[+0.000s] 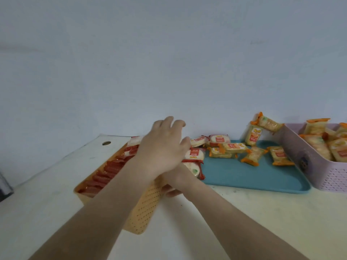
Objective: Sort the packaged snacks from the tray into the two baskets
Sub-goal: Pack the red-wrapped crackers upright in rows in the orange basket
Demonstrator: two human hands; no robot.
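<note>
- Left hand (163,147) is palm down over the far end of the orange basket (144,209), fingers spread and loose, nothing seen in its grasp.
- Right hand (174,184) is mostly hidden under the left wrist, arms crossed. Only a few fingertips show beside the orange basket's wall, so I cannot tell whether it grips anything.
- Orange basket is on the left of the white table (244,222), with red packets (110,169) lined up inside.
- Teal tray (253,177) sits between the two baskets, with snacks scattered on it.
- Red-and-white packets (217,139) lie at the tray's left and far side. One red-and-white packet (194,166) lies just behind the right wrist at the tray's left edge.
- Orange-ended packets (251,156) lie mid-tray and to the right.
- One upright packet (253,136) stands at the tray's back. A tilted packet (268,123) rests on top of it, its other end near or on the purple basket's (304,152) rim.
- Purple basket is on the right, touching the tray's edge, and holds more orange-ended packets (317,145).
- Round hole (106,143) in the tabletop at far left.
</note>
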